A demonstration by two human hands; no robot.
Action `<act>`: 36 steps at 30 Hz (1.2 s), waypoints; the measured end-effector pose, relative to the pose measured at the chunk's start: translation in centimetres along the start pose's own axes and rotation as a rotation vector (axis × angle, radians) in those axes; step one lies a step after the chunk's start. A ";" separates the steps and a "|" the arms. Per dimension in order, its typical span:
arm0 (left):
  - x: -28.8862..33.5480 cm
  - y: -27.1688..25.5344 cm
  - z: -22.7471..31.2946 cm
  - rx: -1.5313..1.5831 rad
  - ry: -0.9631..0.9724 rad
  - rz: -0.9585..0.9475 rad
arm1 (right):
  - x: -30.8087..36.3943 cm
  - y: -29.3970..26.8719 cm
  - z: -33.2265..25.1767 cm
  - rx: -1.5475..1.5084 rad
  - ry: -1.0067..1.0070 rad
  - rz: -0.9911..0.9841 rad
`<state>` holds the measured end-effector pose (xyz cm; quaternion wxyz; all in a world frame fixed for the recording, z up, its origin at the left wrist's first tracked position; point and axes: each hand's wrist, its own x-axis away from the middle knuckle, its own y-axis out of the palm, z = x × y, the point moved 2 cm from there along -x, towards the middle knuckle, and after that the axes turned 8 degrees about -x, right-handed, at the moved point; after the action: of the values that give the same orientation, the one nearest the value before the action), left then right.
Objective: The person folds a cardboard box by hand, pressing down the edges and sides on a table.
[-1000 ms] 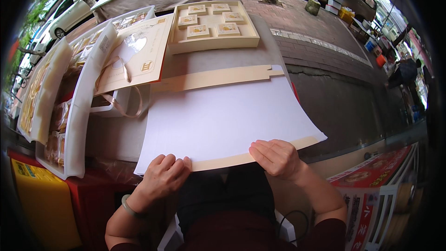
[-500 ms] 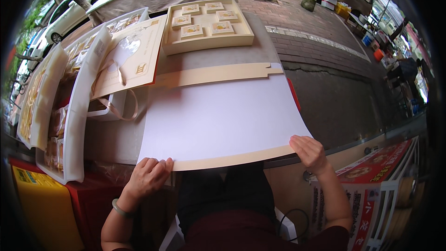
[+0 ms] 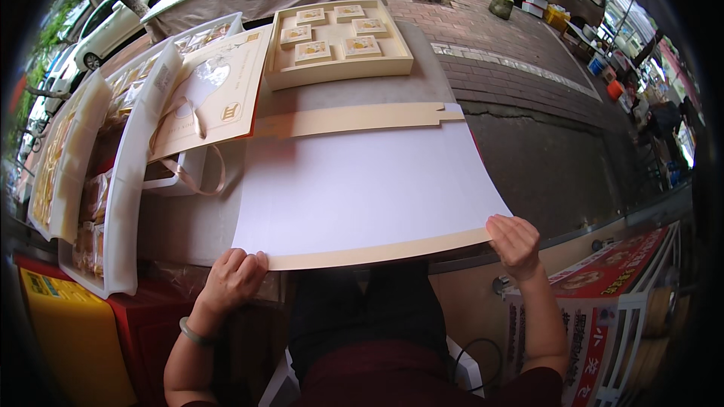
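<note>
A large white card sheet [image 3: 362,188] with beige folded strips along its far and near edges lies over the grey table in front of me. My left hand [image 3: 235,280] is closed on the near left corner, fingers curled over the beige strip. At the near right corner, my right hand [image 3: 516,245] pinches the sheet between thumb and straightened fingers. The near edge is held stretched between both hands, over my lap and past the table's edge. A bracelet [image 3: 196,332] is on my left wrist.
Beyond the sheet stands a cream tray box [image 3: 339,71] holding several small square boxes. To the left, a printed beige card folder [image 3: 226,79] with a ribbon leans on white plastic bins [image 3: 136,181] of wrapped packets. A yellow crate [image 3: 75,332] is below left. Bricks pave the ground beyond.
My hands have moved slightly apart along the near edge, the left one leftward and the right one rightward. The sheet has shifted a little to the right.
</note>
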<state>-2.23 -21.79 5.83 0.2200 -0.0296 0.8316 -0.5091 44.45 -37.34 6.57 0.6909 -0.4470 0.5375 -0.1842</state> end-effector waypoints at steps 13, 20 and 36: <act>-0.1 -0.3 0.4 0.018 -0.072 0.040 | 1.6 1.3 0.5 0.013 0.017 -0.034; -0.4 0.8 3.1 -0.110 -0.309 -0.123 | 2.4 2.0 -0.7 0.031 0.054 -0.014; -8.5 0.4 6.7 0.141 -0.051 0.087 | -7.3 8.4 -11.8 -0.318 0.076 0.070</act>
<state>8.17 -24.82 5.73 0.2647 0.0093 0.7883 -0.5553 29.24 -32.49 3.62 0.5967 -0.5245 0.6008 -0.0891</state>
